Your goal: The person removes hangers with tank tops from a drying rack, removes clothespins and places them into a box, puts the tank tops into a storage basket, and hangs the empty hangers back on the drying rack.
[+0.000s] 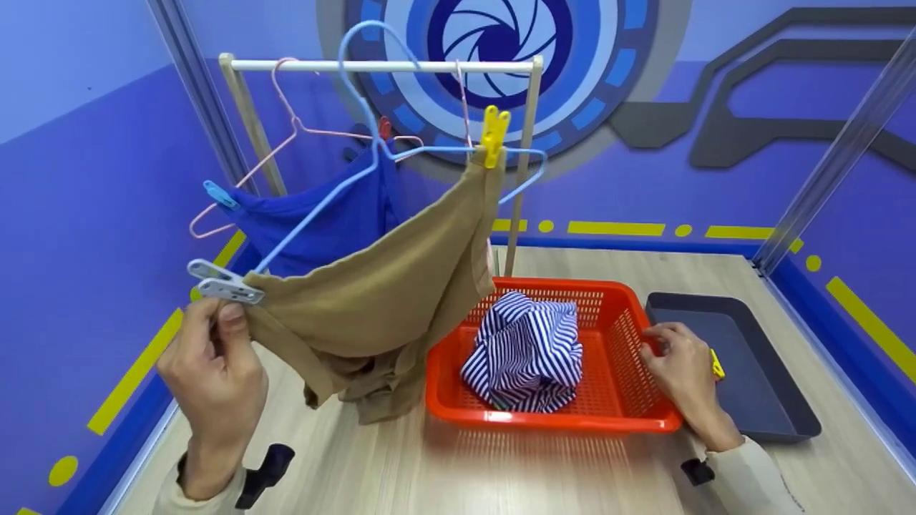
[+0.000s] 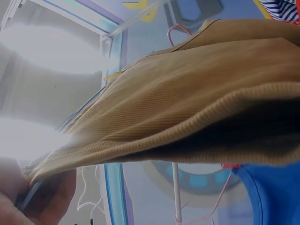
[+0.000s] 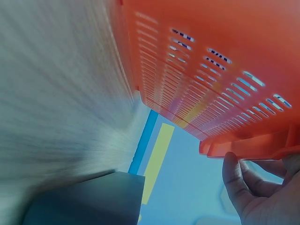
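My left hand (image 1: 218,357) pinches the corner of a brown garment (image 1: 358,307), just below a grey clothespin (image 1: 225,282). The garment hangs slanted from a light blue hanger (image 1: 315,207), its other upper corner held by a yellow clothespin (image 1: 494,136). Up close, the left wrist view shows finely ribbed cloth (image 2: 154,103) reaching the fingers. At the right rim of a red basket (image 1: 444,415), my right hand (image 1: 680,368) rests with loosely bent fingers and grips nothing visible. Inside the basket lies a crumpled blue-and-white striped cloth (image 1: 529,350).
Behind stands a rack with a white bar (image 1: 322,66). A pink hanger (image 1: 286,136) on it carries a blue garment (image 1: 315,222) with a blue clothespin (image 1: 220,194) and a red one (image 1: 385,129). Right of the basket is a dark grey tray (image 1: 758,379); a yellow clothespin (image 1: 717,365) is partly hidden by my hand.
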A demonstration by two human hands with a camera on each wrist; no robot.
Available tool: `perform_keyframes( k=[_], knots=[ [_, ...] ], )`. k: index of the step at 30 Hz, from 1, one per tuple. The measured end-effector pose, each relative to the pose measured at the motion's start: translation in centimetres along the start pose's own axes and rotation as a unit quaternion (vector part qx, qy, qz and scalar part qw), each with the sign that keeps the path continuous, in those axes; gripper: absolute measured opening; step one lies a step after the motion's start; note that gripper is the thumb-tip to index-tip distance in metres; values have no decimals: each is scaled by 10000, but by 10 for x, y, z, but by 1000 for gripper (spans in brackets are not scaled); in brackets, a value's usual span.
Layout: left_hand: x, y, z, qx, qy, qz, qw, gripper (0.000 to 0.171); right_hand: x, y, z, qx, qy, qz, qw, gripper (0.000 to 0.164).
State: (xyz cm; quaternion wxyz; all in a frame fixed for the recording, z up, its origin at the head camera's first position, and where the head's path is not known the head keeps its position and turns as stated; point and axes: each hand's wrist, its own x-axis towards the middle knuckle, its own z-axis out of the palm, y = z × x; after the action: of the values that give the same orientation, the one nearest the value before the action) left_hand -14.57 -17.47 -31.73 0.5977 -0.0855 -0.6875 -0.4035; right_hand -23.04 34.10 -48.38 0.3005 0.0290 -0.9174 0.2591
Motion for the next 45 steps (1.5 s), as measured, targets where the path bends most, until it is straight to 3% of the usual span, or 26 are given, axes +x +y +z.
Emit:
perform_keyframes(
  k=[13, 31, 38, 45],
  knots=[
    [-5, 13, 45, -779, -498, 89, 9957, 44, 1, -1, 1, -34, 68, -106, 9999, 17],
    [-1, 25, 118, -1476, -1209, -226, 9814, 23, -1, -1, 0, -47, -41, 15, 10000, 17],
    [-22, 17, 138, -1584, -1793, -194, 9708, 31, -1, -1, 2, -54, 95, -22, 9999, 16],
    [-52, -4, 146, -1522, -2172, -18, 9642, 22, -2, -1, 2, -132, 140, 63, 9998, 14]
  ],
)
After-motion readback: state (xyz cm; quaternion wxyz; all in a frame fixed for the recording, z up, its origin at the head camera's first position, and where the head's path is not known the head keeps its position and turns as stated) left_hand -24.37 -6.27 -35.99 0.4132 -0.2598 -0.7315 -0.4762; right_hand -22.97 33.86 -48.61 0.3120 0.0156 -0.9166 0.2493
